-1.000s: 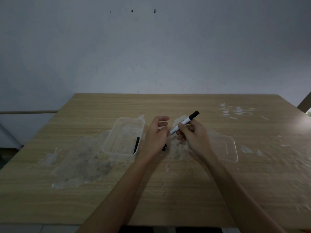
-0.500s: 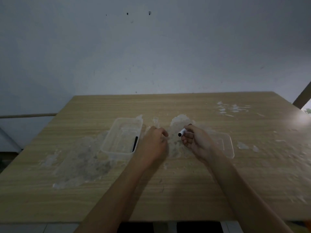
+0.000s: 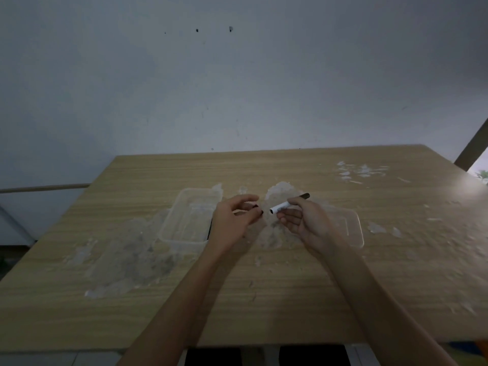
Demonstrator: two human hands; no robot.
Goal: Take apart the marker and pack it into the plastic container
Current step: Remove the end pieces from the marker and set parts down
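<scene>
My right hand (image 3: 303,220) holds the white marker barrel (image 3: 280,207), whose open end points left and whose dark end (image 3: 305,196) sticks out past the fingers to the upper right. A short gap to the left, my left hand (image 3: 233,220) pinches a small black marker part (image 3: 258,209) in its fingertips, mostly hidden. The clear plastic container (image 3: 184,220) sits on the table just left of my left hand. A thin black piece (image 3: 210,228) lies along its right inner wall, partly behind my hand.
A clear plastic lid (image 3: 351,228) lies flat on the table behind my right hand. The wooden table (image 3: 264,299) has pale, scuffed patches of residue around the container and at the far right. A grey wall stands behind the table.
The marker was whole between both hands, then pulled apart. Now the hands are a little apart, the barrel in the right, a small black part in the left.
</scene>
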